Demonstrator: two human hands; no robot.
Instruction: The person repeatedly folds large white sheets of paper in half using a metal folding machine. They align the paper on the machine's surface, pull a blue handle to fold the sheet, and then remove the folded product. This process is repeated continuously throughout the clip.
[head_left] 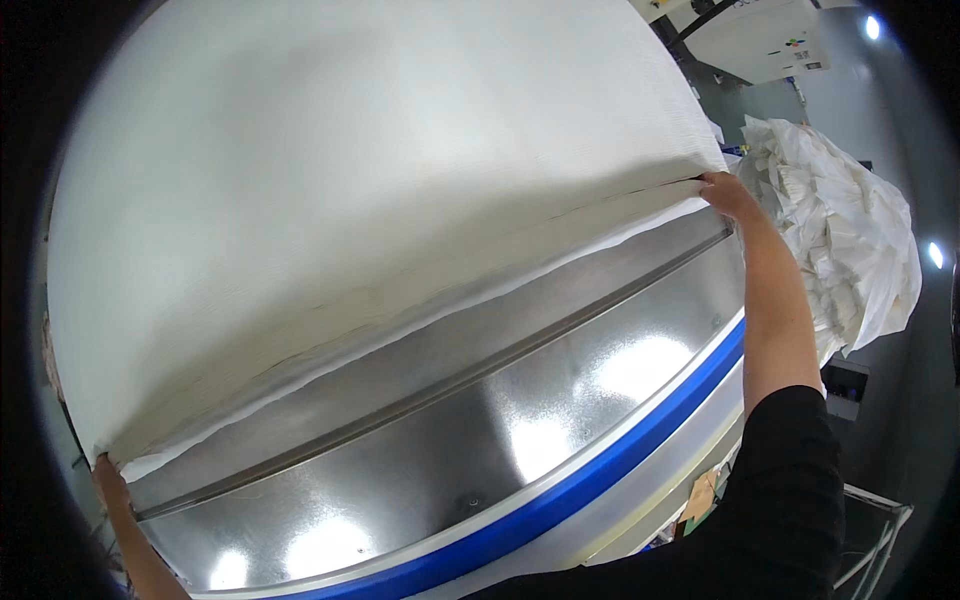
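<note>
A wide white fabric sheet point(380, 170) spreads across a large machine table. Its near edge is lifted into a long band running from lower left to upper right, with a dark slit-like line along part of it. At the far right end of this edge, my right hand point(728, 195) grips the fabric, arm stretched out. The opposite corner, at lower left, is pinched by my left hand point(110, 482); its fingers are partly hidden by the cloth. Both hands sit just beyond the bare metal front point(440, 440) of the table.
A blue strip point(600, 470) borders the metal front nearest me. To the right stands a big heap of crumpled white sheeting point(835, 230). A white machine cabinet point(755, 42) is at the far right, and a metal frame point(880, 535) at lower right.
</note>
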